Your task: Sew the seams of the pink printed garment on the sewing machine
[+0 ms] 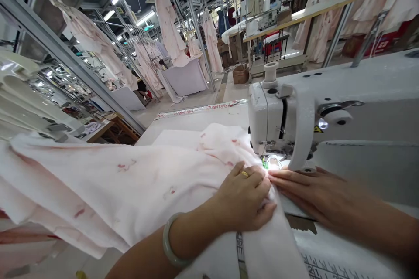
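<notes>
- The left hand (pixel 247 196) has its fingers bent and drawn together, pinching a gathered bit of the pale pink cloth (pixel 157 183) right beside the needle area.
- The right hand (pixel 309 187) lies with fingers straight and pressed together, tips touching the cloth just under the sewing machine (pixel 266 117); its thumb is hidden, so I cannot tell whether it pinches anything.
- To guide the cloth well here, light, even pressure from both hands seems best, with layers flat and fingertips clear of the needle, which the lamp's glare hides.
- The heavy drape to the left could drag on the work, so some slack near the left hand would probably help.
- The cloth spreads over the white bench (pixel 225 117) from the machine leftward, its far end hanging past the bench's edge.
- It looks soft and thin, blush-toned, scattered with small reddish printed motifs, smooth in places and rippled into long folds at the left.
</notes>
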`<state>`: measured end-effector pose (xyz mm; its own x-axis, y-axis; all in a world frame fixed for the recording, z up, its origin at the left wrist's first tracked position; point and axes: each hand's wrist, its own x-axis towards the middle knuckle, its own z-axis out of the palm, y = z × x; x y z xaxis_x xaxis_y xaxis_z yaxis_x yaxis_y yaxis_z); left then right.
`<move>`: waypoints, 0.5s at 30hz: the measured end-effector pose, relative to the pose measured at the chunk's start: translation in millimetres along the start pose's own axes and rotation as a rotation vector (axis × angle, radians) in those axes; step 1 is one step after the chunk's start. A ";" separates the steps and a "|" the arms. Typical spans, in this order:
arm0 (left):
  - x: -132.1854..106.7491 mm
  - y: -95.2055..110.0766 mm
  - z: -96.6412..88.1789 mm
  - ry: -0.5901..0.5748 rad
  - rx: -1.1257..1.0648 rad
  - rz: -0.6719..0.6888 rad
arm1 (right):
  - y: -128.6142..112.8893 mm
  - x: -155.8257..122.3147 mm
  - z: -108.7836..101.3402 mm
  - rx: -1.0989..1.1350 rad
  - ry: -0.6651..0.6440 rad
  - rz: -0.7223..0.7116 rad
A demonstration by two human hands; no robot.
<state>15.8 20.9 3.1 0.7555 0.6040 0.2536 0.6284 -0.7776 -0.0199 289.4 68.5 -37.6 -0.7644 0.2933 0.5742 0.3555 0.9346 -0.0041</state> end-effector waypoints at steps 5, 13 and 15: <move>8.5 -2.0 -0.9 -0.072 0.013 -0.050 | -3.4 6.2 -2.9 -0.070 -0.050 0.078; 20.1 -8.2 -1.7 -0.109 -0.005 -0.098 | -0.7 10.3 -9.0 0.027 -0.147 0.233; 20.4 -8.8 -1.4 -0.102 -0.029 -0.112 | 0.9 10.4 -8.6 0.051 -0.150 0.254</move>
<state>25.5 39.8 9.7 0.6965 0.7011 0.1528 0.7056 -0.7079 0.0314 286.4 70.7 -24.5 -0.7271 0.5417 0.4218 0.5210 0.8354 -0.1749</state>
